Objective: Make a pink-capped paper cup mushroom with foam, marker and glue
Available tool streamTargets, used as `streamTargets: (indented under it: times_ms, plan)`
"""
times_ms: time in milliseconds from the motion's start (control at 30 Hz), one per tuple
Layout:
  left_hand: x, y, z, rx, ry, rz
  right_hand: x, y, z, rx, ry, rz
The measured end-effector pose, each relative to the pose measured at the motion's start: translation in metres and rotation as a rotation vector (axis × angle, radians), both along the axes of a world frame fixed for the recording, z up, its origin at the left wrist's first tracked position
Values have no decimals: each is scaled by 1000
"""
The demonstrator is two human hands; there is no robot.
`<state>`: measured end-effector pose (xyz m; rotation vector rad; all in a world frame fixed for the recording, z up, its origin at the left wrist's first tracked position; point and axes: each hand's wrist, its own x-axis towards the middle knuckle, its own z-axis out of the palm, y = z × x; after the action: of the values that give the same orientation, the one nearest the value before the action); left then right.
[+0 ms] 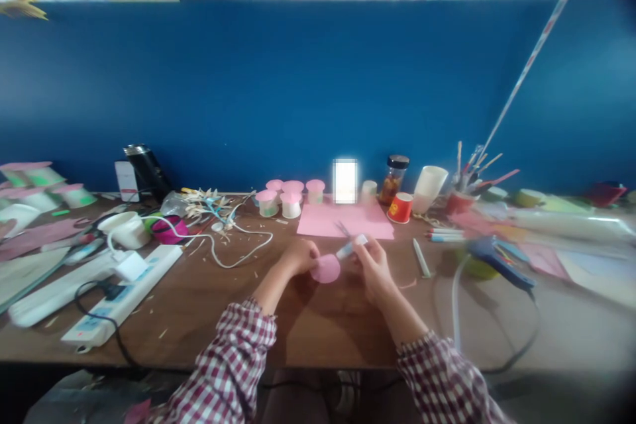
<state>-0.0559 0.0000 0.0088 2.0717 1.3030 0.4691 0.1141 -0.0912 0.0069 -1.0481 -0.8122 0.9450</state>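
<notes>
Over the middle of the brown table, my left hand (299, 257) pinches the edge of a round pink paper disc (326, 269). My right hand (372, 264) is closed round a small white tube with bluish marks (352, 246), tilted so that its lower end is close to the disc's upper right edge. Whether that end touches the paper I cannot tell. Just beyond, scissors (342, 229) lie near the front edge of pink paper sheets (318, 220). Behind these, several white paper cups with pink disc tops (292, 200) stand together at the back.
On the left are a white power strip (124, 295), a looping white cable (218, 255) and more pink-topped cups (74, 195). A red cup (400, 207), a lidded jar (395, 179), a white pen (421, 258) and a blue glue gun (501, 262) are to the right.
</notes>
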Motion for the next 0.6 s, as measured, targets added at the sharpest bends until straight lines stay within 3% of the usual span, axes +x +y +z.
streamTargets:
  times_ms: [167, 333, 500, 600]
  plan:
    - [-3, 5, -4, -22, -104, 121, 2, 1, 0, 27, -206, -38]
    - [-7, -1, -6, -107, -187, 111, 0, -3, 2, 45, -489, -92]
    - [-1, -5, -5, 30, -37, 141, -2, -6, 1, 20, -741, -94]
    - [1, -4, -6, 32, 12, 151, -4, -3, -3, 20, -811, -69]
